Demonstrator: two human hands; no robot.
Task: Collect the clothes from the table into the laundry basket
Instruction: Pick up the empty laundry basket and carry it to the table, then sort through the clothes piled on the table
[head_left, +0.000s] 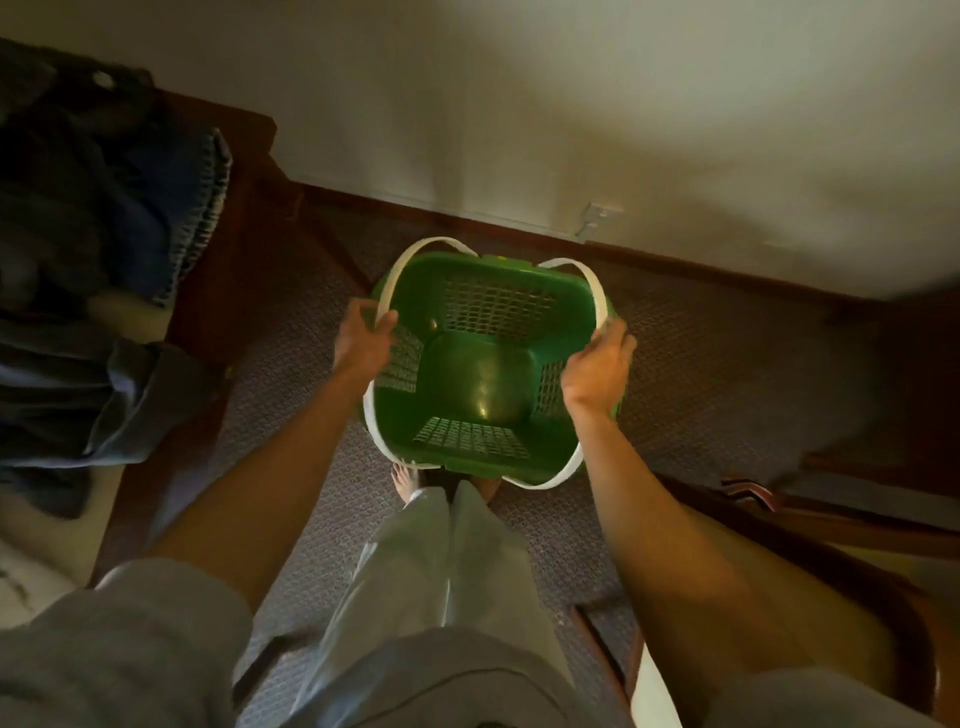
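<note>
A green plastic laundry basket with white handles is in front of me above the carpet, and nothing lies inside it. My left hand grips its left rim and white handle. My right hand grips the right rim. A pile of dark blue and grey clothes lies on the wooden table at the left.
A white wall with a brown skirting board and a socket runs behind the basket. Dark wooden furniture stands at the right. My bare feet and grey trouser legs show below the basket on the patterned carpet.
</note>
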